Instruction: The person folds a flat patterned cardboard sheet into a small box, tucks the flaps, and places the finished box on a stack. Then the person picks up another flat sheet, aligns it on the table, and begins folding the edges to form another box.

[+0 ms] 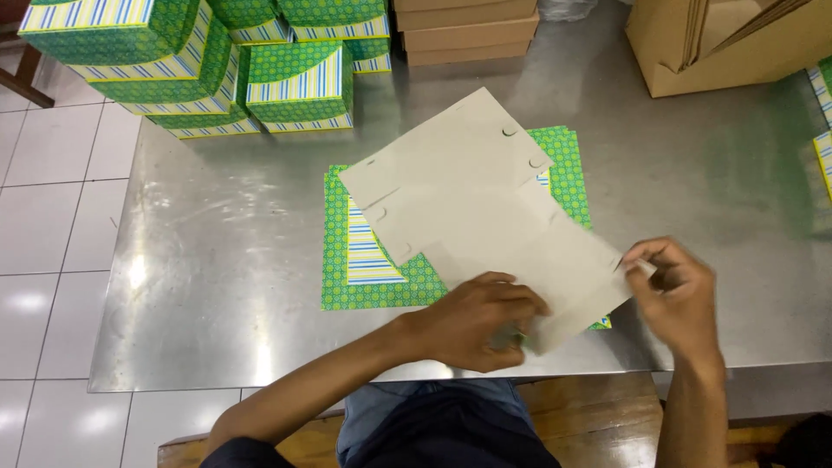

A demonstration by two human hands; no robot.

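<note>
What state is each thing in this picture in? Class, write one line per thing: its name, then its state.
Grey card sheet: unfolded, plain side up, held at its near edge.
Green patterned sheets: flat, stacked on the metal table.
Green boxes: folded up, closed, piled.
Brown cardboard box: open.
Left hand: gripping the grey sheet.
Right hand: pinching the sheet's corner.

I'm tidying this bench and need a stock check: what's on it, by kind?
Grey unfolded carton blank, held by left hand and right hand: 1
Stack of flat green printed blanks: 1
Folded green striped boxes, those clearly in view: 6
Plain brown flat boxes: 3
Large brown carton: 1
Total: 12
</note>
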